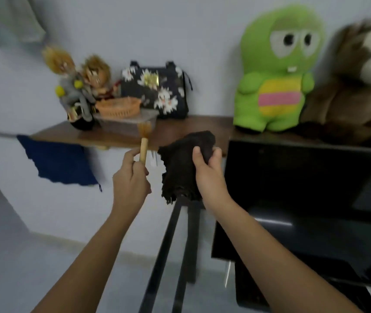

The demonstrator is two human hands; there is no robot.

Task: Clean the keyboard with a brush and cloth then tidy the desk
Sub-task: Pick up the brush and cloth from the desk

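My left hand [131,179] grips a small brush [144,143] by its wooden handle, bristles pointing up, just in front of the brown shelf [193,129]. My right hand [209,175] is shut on a crumpled dark brown cloth [180,163] that hangs down beside the brush. Both hands are raised near the shelf's front edge. At the lower right stands an open black laptop [304,199]; its keyboard is dark and mostly hidden behind my right forearm.
On the shelf stand two dolls on a toy motorbike [78,91], an orange basket [119,107] on a clear box [130,125], a floral bag [157,91], a green plush [277,71] and a brown plush [356,91]. A blue cloth [60,161] hangs at left. Black desk legs [168,245] run below.
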